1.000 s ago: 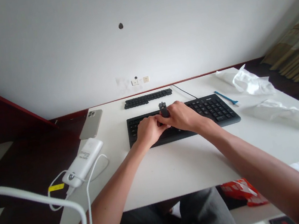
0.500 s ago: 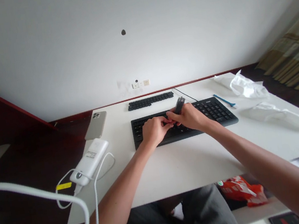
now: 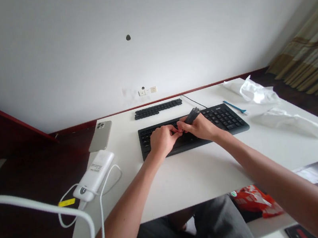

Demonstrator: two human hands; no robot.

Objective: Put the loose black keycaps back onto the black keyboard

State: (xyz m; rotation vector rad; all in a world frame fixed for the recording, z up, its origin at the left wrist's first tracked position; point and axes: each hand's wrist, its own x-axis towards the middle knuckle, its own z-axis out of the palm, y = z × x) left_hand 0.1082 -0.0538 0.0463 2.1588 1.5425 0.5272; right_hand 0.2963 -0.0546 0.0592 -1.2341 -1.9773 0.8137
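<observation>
A black keyboard point(image 3: 228, 118) lies on the white table, its number pad showing past my right hand. My right hand point(image 3: 198, 127) is closed around a dark, stick-like tool point(image 3: 192, 115), whose upper end points up and to the right; I cannot tell its exact kind. Beside it, my left hand point(image 3: 164, 139) is over the keyboard's left half with thumb and forefinger pinched together. The fingertips of both hands meet there, and they hide whatever is between them. Behind the keyboard, loose black keycaps point(image 3: 157, 109) are laid out in rows.
To the left lie a phone point(image 3: 101, 135) and a white power bank point(image 3: 95, 173) with a white cable point(image 3: 102, 220). On the right are a blue stick-like tool point(image 3: 235, 107) and crumpled white plastic point(image 3: 259, 91). The wall point(image 3: 193, 29) stands behind the table point(image 3: 181, 184).
The dark tool in my right hand has tilted lower toward the right. My left hand keeps its pinch beside it. The whole view has shifted slightly.
</observation>
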